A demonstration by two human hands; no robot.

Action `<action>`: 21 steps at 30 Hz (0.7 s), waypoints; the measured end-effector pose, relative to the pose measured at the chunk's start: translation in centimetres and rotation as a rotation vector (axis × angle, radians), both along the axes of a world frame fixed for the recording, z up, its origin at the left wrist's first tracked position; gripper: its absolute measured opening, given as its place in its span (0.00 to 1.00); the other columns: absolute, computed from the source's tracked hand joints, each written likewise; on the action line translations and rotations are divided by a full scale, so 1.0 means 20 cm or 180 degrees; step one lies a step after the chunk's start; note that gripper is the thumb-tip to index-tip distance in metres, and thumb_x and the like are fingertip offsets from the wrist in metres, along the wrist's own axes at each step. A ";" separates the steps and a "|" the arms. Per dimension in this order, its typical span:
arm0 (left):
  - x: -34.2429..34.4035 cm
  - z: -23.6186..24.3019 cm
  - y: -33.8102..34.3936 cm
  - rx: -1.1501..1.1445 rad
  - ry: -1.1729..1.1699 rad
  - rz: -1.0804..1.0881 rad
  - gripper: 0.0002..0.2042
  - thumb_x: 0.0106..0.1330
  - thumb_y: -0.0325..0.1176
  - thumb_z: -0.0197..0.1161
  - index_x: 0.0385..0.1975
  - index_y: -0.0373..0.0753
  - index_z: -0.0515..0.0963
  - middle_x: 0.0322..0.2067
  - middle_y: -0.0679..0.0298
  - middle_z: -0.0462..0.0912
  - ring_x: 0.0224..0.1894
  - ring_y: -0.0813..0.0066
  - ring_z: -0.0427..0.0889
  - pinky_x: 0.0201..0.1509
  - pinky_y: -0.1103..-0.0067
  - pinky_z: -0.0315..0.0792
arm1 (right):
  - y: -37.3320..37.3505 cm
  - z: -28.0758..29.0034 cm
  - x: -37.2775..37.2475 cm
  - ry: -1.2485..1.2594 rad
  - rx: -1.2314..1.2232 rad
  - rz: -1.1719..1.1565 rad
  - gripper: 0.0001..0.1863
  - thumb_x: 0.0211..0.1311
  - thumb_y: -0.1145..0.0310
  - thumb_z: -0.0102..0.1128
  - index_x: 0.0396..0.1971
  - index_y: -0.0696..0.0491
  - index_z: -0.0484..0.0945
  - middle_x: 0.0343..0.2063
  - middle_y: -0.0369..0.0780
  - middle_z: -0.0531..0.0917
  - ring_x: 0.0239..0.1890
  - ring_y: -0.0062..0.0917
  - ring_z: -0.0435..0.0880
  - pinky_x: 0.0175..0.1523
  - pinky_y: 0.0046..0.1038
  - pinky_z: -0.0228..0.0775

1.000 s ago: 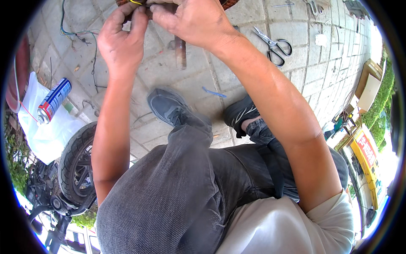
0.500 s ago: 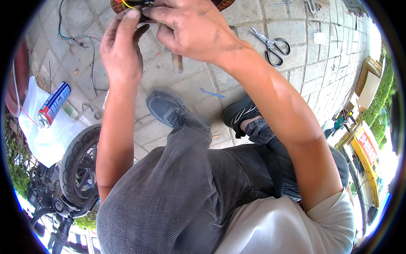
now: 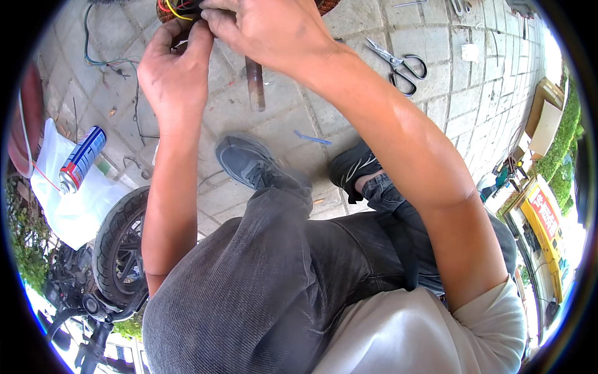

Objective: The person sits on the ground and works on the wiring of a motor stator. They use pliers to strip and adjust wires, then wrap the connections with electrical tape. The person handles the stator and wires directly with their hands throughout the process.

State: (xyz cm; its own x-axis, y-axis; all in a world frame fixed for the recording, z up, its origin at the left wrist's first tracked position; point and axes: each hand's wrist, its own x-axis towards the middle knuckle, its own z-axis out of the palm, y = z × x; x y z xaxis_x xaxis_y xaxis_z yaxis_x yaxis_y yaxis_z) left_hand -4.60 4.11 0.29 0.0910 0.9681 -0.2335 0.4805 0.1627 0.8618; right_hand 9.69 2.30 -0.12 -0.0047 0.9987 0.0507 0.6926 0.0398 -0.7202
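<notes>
At the top edge, both hands work close together at a round part with copper-brown windings [image 3: 167,12], which looks like a motor stator and is mostly cut off by the frame. A yellow wire [image 3: 178,15] and red wires come out of it. My left hand [image 3: 177,71] has its thumb and fingers closed where the yellow wire ends at the fingertips. Beside it, the thumb and fingers of my right hand [image 3: 268,31] are pinched together; what lies between them is hidden. A brown, rod-like shaft [image 3: 255,87] sticks out below my right hand.
Black-handled scissors [image 3: 398,65] lie on the paving [image 3: 293,112] at right, near a blue strip [image 3: 313,138]. At left are a loose wire harness [image 3: 103,61], a spray can [image 3: 82,159] on a white plastic bag [image 3: 68,215], and a wheel [image 3: 121,249]. My shoes stand below the hands.
My right hand has shifted slightly up and left, and my left hand a little left and down. The left fingers have curled in more. More of the shaft shows.
</notes>
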 end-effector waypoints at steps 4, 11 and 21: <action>0.00 0.02 0.00 0.0026 0.0210 0.0039 0.11 0.64 0.29 0.63 0.41 0.28 0.81 0.36 0.63 0.84 0.38 0.81 0.77 0.46 0.83 0.71 | 0.02 -0.03 0.00 0.0060 0.0220 0.0110 0.14 0.61 0.64 0.52 0.39 0.55 0.83 0.38 0.45 0.85 0.41 0.39 0.83 0.47 0.37 0.75; -0.04 -0.05 -0.02 0.0210 -0.0412 -0.0021 0.09 0.65 0.29 0.63 0.41 0.31 0.80 0.33 0.65 0.82 0.35 0.83 0.75 0.42 0.84 0.69 | 0.04 -0.02 0.04 -0.0256 0.0313 0.0468 0.12 0.59 0.65 0.53 0.38 0.55 0.80 0.34 0.43 0.83 0.38 0.39 0.83 0.44 0.37 0.76; -0.06 -0.17 0.05 0.0421 -0.1167 -0.0385 0.11 0.67 0.24 0.61 0.47 0.30 0.75 0.41 0.62 0.82 0.43 0.79 0.79 0.50 0.80 0.74 | 0.03 -0.08 0.08 -0.0177 0.0896 0.0505 0.09 0.57 0.67 0.55 0.36 0.54 0.76 0.35 0.43 0.79 0.39 0.37 0.80 0.41 0.35 0.75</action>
State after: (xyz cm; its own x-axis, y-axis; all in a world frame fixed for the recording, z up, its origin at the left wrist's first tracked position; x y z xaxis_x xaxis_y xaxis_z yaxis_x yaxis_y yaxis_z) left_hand -5.88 5.12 -3.12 0.2602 0.9648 -0.0386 0.1463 0.0002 0.9892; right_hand 11.20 2.80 -1.68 -0.1697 0.9321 0.3199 0.6999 0.3425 -0.6268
